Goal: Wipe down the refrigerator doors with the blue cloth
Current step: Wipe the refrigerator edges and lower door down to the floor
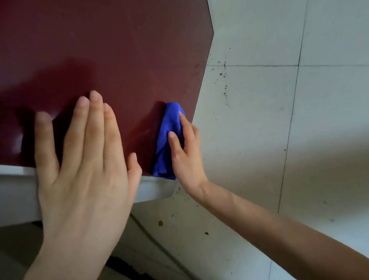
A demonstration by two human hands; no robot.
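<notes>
The blue cloth (168,141) lies bunched against the dark red refrigerator door (105,46), near its lower right corner. The right hand (187,157) presses it, thumb and forefinger nearly straight, other fingers hidden. The left hand (82,170) rests flat, 5 fingers straight. Speckled floor tiles (310,130) lie beyond.

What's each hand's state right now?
Left hand: open, flat on the maroon refrigerator door.
Right hand: open, pressing the blue cloth against it.
</notes>
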